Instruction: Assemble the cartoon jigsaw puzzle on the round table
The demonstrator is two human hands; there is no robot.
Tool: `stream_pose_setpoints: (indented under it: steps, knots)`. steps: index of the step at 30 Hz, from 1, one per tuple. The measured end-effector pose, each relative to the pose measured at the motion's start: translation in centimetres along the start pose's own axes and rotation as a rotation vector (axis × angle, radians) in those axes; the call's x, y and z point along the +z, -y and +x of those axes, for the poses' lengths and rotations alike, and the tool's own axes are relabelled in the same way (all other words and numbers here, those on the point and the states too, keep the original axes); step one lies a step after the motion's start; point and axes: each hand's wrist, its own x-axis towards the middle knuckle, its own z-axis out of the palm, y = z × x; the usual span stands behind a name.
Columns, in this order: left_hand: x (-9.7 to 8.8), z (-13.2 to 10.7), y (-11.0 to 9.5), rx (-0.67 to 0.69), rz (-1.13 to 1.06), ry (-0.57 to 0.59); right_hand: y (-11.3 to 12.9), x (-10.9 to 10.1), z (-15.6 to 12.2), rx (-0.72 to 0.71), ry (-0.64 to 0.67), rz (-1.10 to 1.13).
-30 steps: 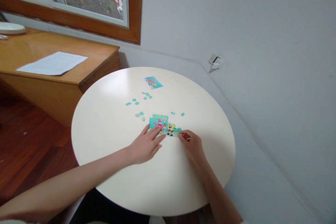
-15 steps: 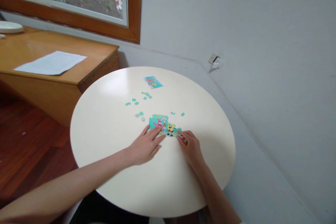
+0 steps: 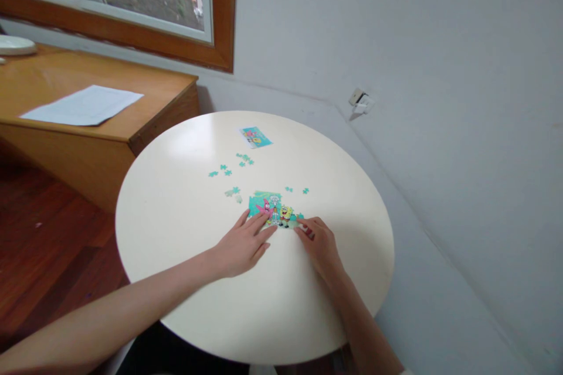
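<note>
The half-made puzzle (image 3: 275, 204), with a pink starfish and a yellow sponge on it, lies flat on the round white table (image 3: 264, 304). The left hand (image 3: 241, 247) rests on its near left part, fingers spread wide. The right hand (image 3: 321, 246) is at its right end, thumb and finger close together; I can't tell if they hold a piece. Loose pieces (image 3: 246, 157) lie past the puzzle, then a small picture card (image 3: 256, 137).
</note>
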Motion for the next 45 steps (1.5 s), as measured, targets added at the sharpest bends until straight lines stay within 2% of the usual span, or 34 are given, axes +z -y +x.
stream_pose_setpoints:
  steps: [4, 9, 12, 15, 17, 22, 28, 33, 39, 45]
  knots:
    - [0.1, 0.0, 0.1, 0.0, -0.012, -0.004, 0.1, -0.3, -0.4, -0.031, -0.048, 0.023]
    - [0.2, -0.1, 0.2, -0.002, -0.053, -0.012, 0.5, -0.3, -0.8, -0.134, -0.007, -0.036]
    - [-0.3, -0.1, 0.4, -0.005, -0.112, -0.063, 0.5, -0.3, -0.8, -0.069, -0.078, -0.015]
    - [-1.4, 0.1, 1.2, -0.08, -0.187, -0.194, 0.2, -0.4, -0.8, 0.036, -0.181, 0.038]
    - [-2.5, 0.2, 2.3, -0.14, -0.242, -0.26, -0.2, -0.4, -0.8, 0.08, -0.221, 0.069]
    - [-4.5, -0.4, 6.3, -0.356, -0.209, -0.302, -0.8, -0.4, -0.7, 0.109, -0.231, 0.091]
    - [-5.4, -1.9, 11.6, -0.554, -0.142, -0.31, -1.2, -0.3, -0.7, 0.112, -0.25, 0.077]
    - [-6.0, -2.2, 14.4, -0.662, -0.153, -0.303, -1.2, -0.3, -0.6, 0.109, -0.25, 0.083]
    - [-5.6, -1.7, 15.0, -0.643, -0.17, -0.27, -1.0, -0.5, -0.6, 0.129, -0.248, 0.076]
    - [-4.5, -0.3, 13.3, -0.554, -0.215, -0.198, -1.0, -0.3, -0.6, 0.149, -0.257, 0.079]
